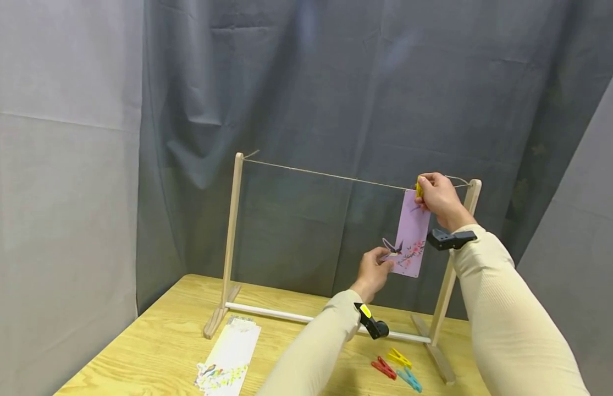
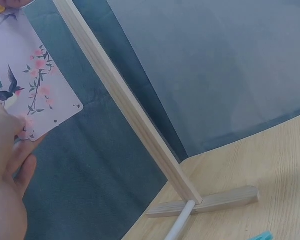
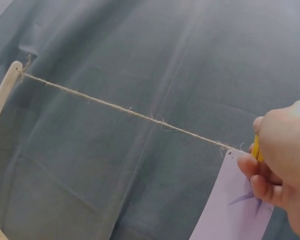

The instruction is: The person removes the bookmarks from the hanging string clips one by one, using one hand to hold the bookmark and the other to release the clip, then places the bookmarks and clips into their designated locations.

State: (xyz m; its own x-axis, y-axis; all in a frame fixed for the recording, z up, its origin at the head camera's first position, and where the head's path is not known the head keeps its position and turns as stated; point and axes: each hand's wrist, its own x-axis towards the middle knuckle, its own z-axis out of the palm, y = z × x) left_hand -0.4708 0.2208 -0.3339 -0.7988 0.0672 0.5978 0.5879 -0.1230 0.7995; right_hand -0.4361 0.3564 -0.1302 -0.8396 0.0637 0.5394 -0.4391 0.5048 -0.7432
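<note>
A pale purple card (image 1: 409, 231) with a swallow and pink blossoms hangs upright at the right end of a thin string (image 1: 326, 174). At its top edge my right hand (image 1: 441, 199) pinches a yellow clothespin (image 3: 256, 148) over the string. Lower down, my left hand (image 1: 374, 273) pinches the card's lower left side by the printed bird, thumb in front and fingers behind. The clothespin's tips are mostly hidden by the right fingers.
A wooden frame with two posts (image 1: 232, 225) and a white crossbar (image 1: 281, 314) stands on the table (image 1: 153, 341). White cards (image 1: 233, 352) lie at left. Red (image 1: 384, 367), yellow (image 1: 399, 357) and blue (image 1: 409, 379) clothespins lie near the right foot.
</note>
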